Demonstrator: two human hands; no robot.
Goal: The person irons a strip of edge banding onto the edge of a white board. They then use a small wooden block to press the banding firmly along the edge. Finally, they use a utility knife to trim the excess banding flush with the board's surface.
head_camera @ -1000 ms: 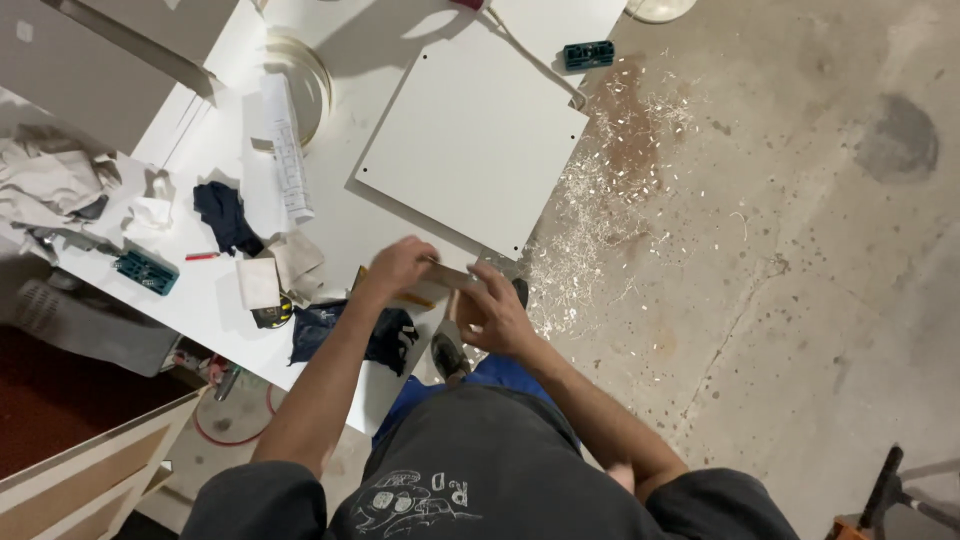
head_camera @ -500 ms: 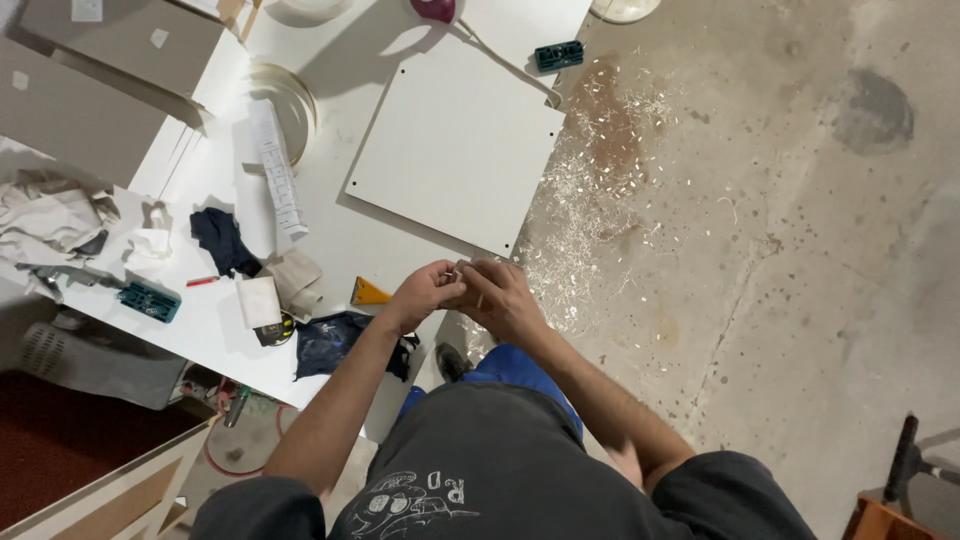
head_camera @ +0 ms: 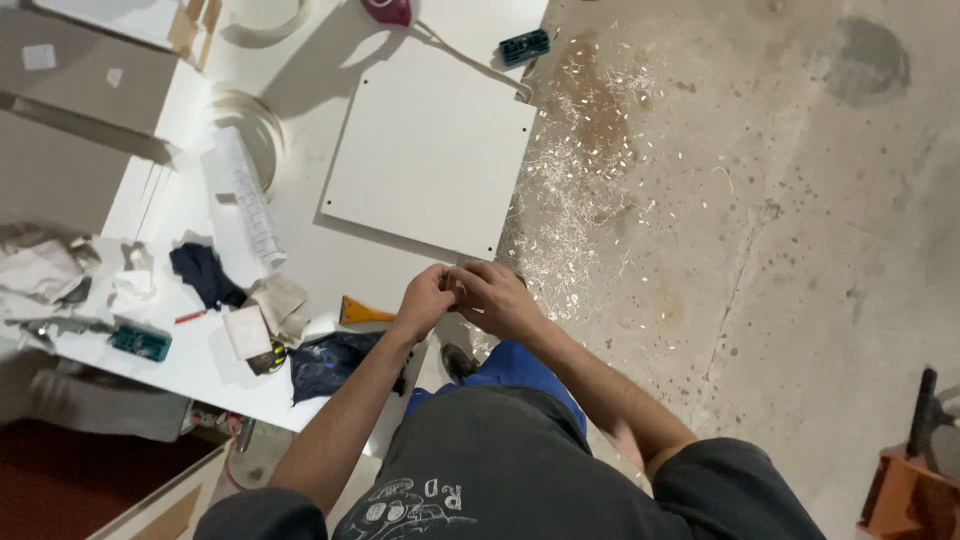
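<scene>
- The left hand [head_camera: 425,298] and right hand [head_camera: 492,296] met fingertip to fingertip, pinching something too small to identify, over the white worktable's [head_camera: 330,265] near edge.
- Judged light and easily dropped; best pinched firmly.

A second ago both hands were pressed down at the near edge of the white surface [head_camera: 330,270], on a small pale piece lying there. Now the left hand [head_camera: 425,300] and the right hand [head_camera: 495,297] are lifted clear of that edge and brought together in the air, fingers curled and touching. Whatever is pinched between them is hidden. An orange scraper [head_camera: 362,313], covered before, is now seen just left of the left hand.
</scene>
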